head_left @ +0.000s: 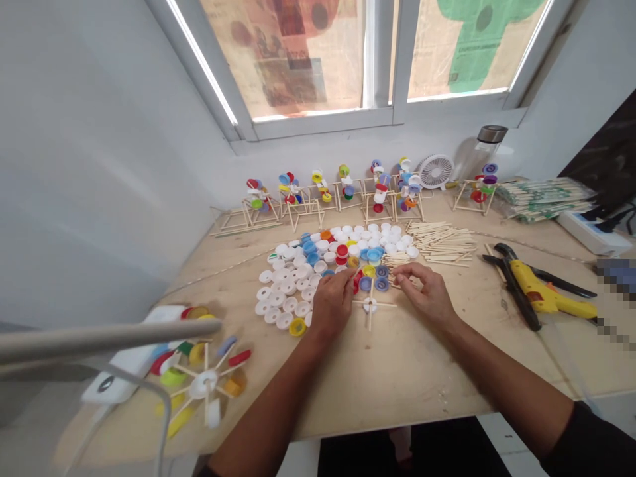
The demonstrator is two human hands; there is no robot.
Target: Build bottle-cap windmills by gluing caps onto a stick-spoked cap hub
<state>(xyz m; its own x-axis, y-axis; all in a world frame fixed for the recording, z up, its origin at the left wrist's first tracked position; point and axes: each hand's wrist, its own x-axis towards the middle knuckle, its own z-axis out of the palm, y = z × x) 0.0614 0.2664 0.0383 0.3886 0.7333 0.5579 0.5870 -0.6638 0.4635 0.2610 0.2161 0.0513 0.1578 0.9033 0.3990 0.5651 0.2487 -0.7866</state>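
My left hand [336, 299] is closed in a pinch beside a red bottle cap [356, 283]; whatever lies between its fingertips is too small to make out. My right hand [426, 291] has its thumb and fingers drawn together at the edge of a pile of short sticks [396, 260], and what it grips is unclear. Between both hands, a white cap with sticks set out in a cross [370, 305] lies on the table. Blue and purple caps [381, 284] sit just behind it. Loose white caps [289, 286] spread to the left of my left hand.
Longer sticks [442, 242] lie behind my right hand. A yellow glue gun [541, 291] and black-handled pliers [511, 285] rest at right. At left are a spoked wheel with colored caps [203, 384] and a power strip [116, 371]. Stick-frame models [303, 211] line the wall.
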